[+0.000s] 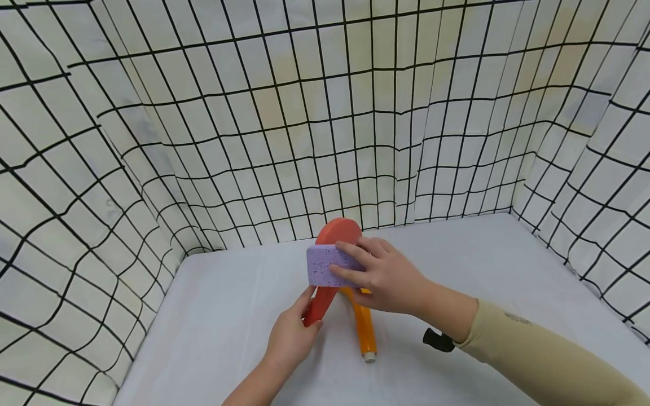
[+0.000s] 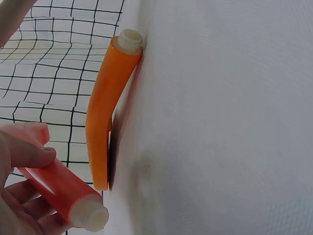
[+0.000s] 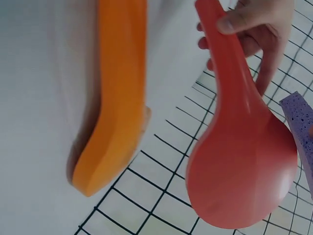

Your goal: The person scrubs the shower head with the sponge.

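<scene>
My left hand (image 1: 291, 335) grips the handle end of a red paddle-shaped shower head (image 1: 332, 259), raised off the table; its threaded white end (image 2: 90, 215) shows by my fingers (image 2: 27, 152). My right hand (image 1: 388, 276) holds a purple sponge (image 1: 330, 265) against the red head's round face (image 3: 244, 166). The sponge's edge (image 3: 301, 122) shows at the right of the right wrist view. An orange shower head (image 1: 363, 321) of the same shape lies on the table under my right hand, white end (image 2: 129, 39) toward me.
The white table (image 1: 508, 265) is enclosed by a grid-patterned curtain (image 1: 304, 113) at the back and both sides. A black strap piece (image 1: 438, 339) sits at my right wrist, below a beige sleeve (image 1: 538, 349).
</scene>
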`<state>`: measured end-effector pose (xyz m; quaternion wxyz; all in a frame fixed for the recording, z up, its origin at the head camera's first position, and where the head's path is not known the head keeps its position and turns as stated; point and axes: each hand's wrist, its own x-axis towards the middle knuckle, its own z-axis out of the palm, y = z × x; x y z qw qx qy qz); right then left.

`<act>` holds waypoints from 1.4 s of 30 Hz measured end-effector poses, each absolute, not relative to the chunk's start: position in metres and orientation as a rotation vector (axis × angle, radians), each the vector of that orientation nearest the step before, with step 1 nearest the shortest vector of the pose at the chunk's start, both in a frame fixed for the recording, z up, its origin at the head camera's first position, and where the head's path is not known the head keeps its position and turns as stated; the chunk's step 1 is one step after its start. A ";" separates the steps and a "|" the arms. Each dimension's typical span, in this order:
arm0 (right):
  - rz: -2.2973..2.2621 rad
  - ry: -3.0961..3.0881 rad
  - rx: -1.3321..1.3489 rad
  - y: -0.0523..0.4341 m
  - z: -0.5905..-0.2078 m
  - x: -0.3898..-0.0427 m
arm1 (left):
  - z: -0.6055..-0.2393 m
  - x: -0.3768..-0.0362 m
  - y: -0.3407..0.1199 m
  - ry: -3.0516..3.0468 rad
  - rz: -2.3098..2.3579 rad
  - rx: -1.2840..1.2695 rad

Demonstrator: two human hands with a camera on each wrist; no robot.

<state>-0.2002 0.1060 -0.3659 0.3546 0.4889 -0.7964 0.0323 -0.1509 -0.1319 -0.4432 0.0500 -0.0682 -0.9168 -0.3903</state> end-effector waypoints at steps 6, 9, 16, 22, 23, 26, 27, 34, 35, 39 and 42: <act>0.007 -2.048 1.316 0.113 -0.376 -0.197 | -0.442 -0.152 -0.129 -2.822 -1.253 -0.165; 0.072 -2.055 1.300 0.115 -0.378 -0.197 | -0.442 -0.152 -0.129 -2.823 -1.256 -0.178; 0.549 -2.216 1.020 0.118 -0.368 -0.206 | -0.442 -0.153 -0.128 -2.832 -1.279 -0.185; 1.041 -2.366 0.763 0.123 -0.354 -0.223 | -0.442 -0.153 -0.127 -2.859 -1.298 -0.159; 1.105 -2.392 0.724 0.124 -0.353 -0.226 | -0.442 -0.153 -0.127 -2.858 -1.303 -0.162; 1.273 -2.440 0.636 0.128 -0.350 -0.231 | -0.442 -0.152 -0.127 -2.855 -1.320 -0.182; 1.315 -2.448 0.614 0.129 -0.350 -0.232 | -0.442 -0.153 -0.127 -2.853 -1.327 -0.188; 1.554 -2.438 0.591 0.137 -0.353 -0.239 | -0.445 -0.153 -0.130 -2.813 -1.428 -0.181; 1.580 -2.435 0.595 0.138 -0.355 -0.240 | -0.445 -0.154 -0.130 -2.802 -1.456 -0.179; 1.652 -2.427 0.608 0.141 -0.361 -0.243 | -0.445 -0.155 -0.132 -2.742 -1.584 -0.208; 1.694 -2.433 0.609 0.143 -0.367 -0.244 | -0.445 -0.155 -0.132 -2.695 -1.705 -0.206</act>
